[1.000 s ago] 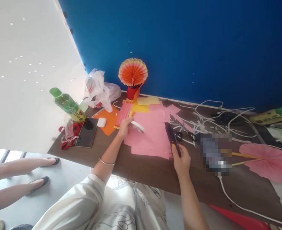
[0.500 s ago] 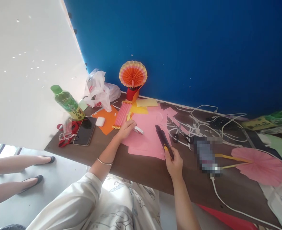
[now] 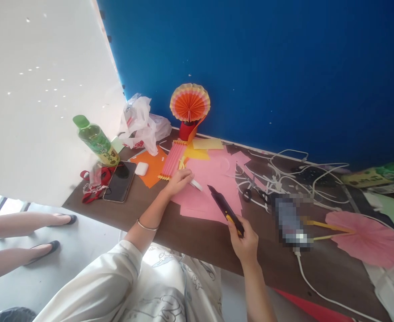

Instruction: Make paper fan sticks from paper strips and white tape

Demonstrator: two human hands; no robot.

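My right hand (image 3: 245, 237) is closed round a black and yellow utility knife (image 3: 225, 208), which points up and left over the edge of the pink paper sheets (image 3: 207, 197). My left hand (image 3: 181, 181) has its fingers closed on a narrow white strip (image 3: 196, 184) above the same sheets. Just beyond that hand lie a pleated pink paper piece (image 3: 173, 160) with yellow and orange ends and some yellow paper (image 3: 197, 153). An orange and yellow paper fan (image 3: 190, 103) stands upright at the back, on a red holder.
On the left are a green bottle (image 3: 96, 141), a phone (image 3: 119, 181), a white case (image 3: 141, 168) and plastic bags (image 3: 140, 125). Scissors (image 3: 252, 190), tangled white cables (image 3: 277, 174) and a pink paper fan (image 3: 364, 235) lie right. Another person's legs (image 3: 19, 223) show at far left.
The knife has tilted further left, its tip closer to the white strip. My left hand has shifted slightly, still with the strip. The whole view has moved a little.
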